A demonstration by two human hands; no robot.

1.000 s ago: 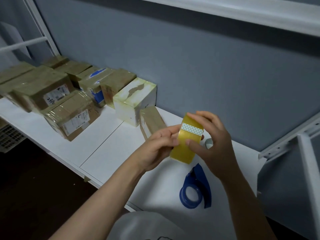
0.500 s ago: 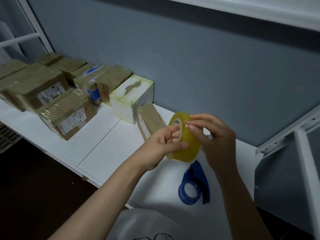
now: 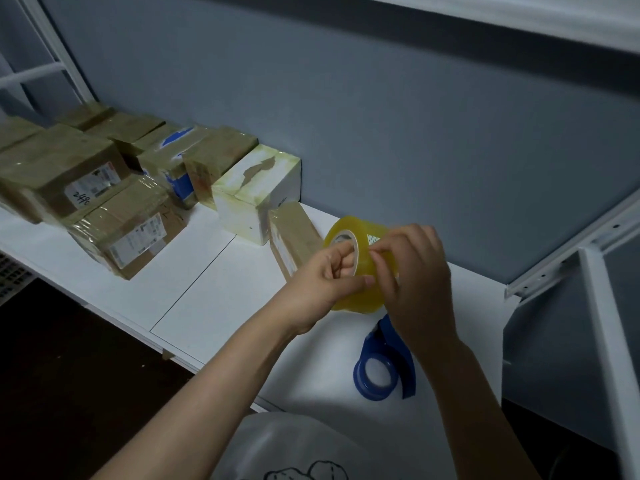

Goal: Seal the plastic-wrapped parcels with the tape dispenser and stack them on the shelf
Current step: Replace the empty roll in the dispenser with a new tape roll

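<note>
Closest to the camera, a pale, whitish sheet with a dark line drawing [image 3: 294, 445] filled the bottom edge; what it was could not be told. Just beyond it, the blue tape dispenser [image 3: 401, 358] lay on the white shelf [image 3: 214, 299], untouched, below the right wrist. Above the dispenser both hands met on a yellow tape roll [image 3: 362, 299], held clear of the shelf. The left hand [image 3: 325, 275] gripped the roll with fingers hooked through its core and the thumb pressed on the outer face. The right hand [image 3: 419, 271] was curled over the roll from the other side, its fingertips [image 3: 379, 252] pinching at the outer layer beside a small patterned tab.

Directly behind the left hand stood a small brown parcel [image 3: 294, 233], tilted and touching a white box [image 3: 252, 202] with yellowed tape on it. Further left along the shelf, a plastic-wrapped parcel with a white label [image 3: 131, 233] sat near the front edge, and a larger labelled parcel [image 3: 59, 171] rested partly on it. More brown parcels [image 3: 218, 150] ran in a row against the grey wall [image 3: 381, 116], one among them blue and white. At the right a white metal post [image 3: 602, 341] rose beside the shelf, and an upper shelf [image 3: 519, 15] crossed the top of the view.
</note>
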